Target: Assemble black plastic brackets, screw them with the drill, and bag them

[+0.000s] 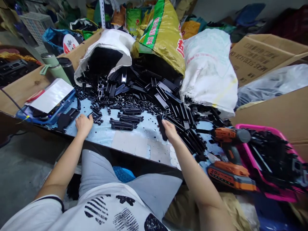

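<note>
My right hand (169, 131) is closed on a flat black plastic part (161, 127), held just above the front right of the worktop. My left hand (83, 124) rests by a small heap of black plastic pieces (96, 116); its fingers are curled, and what lies between them is hidden. Between the hands sit several stacked long black assemblies (123, 124). Behind them spreads a pile of small screws (144, 103) with long black strips (166, 91). More long black parts (192, 141) lie to the right of my right hand.
Behind the pile stand a white sack (108, 41), a yellow-green sack (166, 41) and another white sack (209, 64). An orange cordless drill (232, 170) stands at right beside a pink basket (247, 150). At left are a blue tray (45, 120) and a green flask (57, 69).
</note>
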The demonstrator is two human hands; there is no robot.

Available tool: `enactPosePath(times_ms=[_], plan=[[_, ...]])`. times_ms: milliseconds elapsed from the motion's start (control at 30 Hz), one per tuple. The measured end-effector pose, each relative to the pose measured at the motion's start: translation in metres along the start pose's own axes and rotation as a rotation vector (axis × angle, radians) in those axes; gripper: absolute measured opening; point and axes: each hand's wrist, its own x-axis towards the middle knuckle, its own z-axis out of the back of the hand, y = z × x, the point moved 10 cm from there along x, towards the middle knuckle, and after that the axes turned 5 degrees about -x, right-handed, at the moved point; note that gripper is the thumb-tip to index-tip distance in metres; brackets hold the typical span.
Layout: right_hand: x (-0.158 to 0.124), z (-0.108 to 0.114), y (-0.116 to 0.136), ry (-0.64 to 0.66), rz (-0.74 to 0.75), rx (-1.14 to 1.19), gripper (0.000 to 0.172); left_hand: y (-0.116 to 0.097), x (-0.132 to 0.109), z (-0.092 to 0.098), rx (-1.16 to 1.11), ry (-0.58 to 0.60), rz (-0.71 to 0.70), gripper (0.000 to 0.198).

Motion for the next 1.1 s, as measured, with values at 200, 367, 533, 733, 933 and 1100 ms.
enactPosePath(times_ms=[200, 367, 533, 733, 933, 1100], plan=[[-0.037, -0.096, 0.018, 0.293, -0.107, 0.176, 0.054, -0.025, 0.041, -0.011, -0.040, 0.123, -0.226, 0.022], [-0.046, -0.103, 0.020, 0.328, -0.096, 0.200, 0.043, -0.050, 0.061, -0.028, -0.053, 0.355, -0.466, 0.014], [-0.050, -0.095, 0.021, 0.195, -0.040, 0.374, 0.040, -0.064, 0.050, -0.021, -0.139, 0.356, -0.468, 0.014], [-0.068, -0.076, 0.026, 0.170, 0.205, 0.363, 0.055, -0.111, -0.047, -0.026, -0.367, 0.451, -0.438, 0.043], [-0.094, -0.065, 0.023, 0.233, 0.407, -0.453, 0.050, -0.150, -0.126, -0.062, -0.473, 0.560, -0.546, 0.029], [-0.088, -0.098, 0.047, 0.163, 0.404, -0.435, 0.042, -0.159, -0.128, -0.082, -0.504, 0.569, -0.504, 0.034]])
